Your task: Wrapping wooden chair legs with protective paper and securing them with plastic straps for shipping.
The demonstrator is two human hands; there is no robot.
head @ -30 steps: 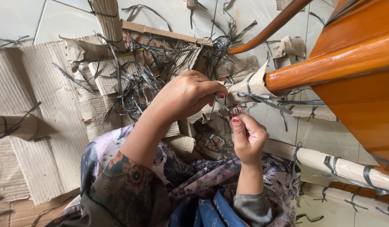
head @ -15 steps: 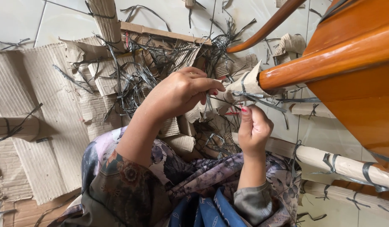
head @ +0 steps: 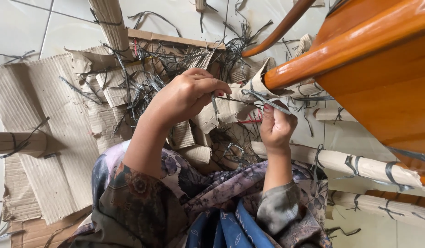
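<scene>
My left hand (head: 187, 94) pinches one end of a thin grey plastic strap (head: 249, 97) at its fingertips. My right hand (head: 276, 126) is closed on the same strap a little to the right. The strap runs to the cardboard wrapping (head: 256, 82) on the end of an orange wooden furniture rail (head: 341, 50). Both hands sit just below that wrapped end, over a heap of torn cardboard and cut straps (head: 143, 82). My patterned sleeves fill the lower middle of the view.
Flattened corrugated cardboard (head: 47, 138) covers the tiled floor on the left. Cardboard-wrapped poles tied with straps (head: 355, 165) lie at the right. A large orange wooden panel (head: 387, 101) overhangs the upper right. A curved wooden bar (head: 276, 32) rises behind it.
Both hands have shifted slightly up and to the right toward the wrapped rail end. The right hand turned from showing its fingers to a closed fist on the strap.
</scene>
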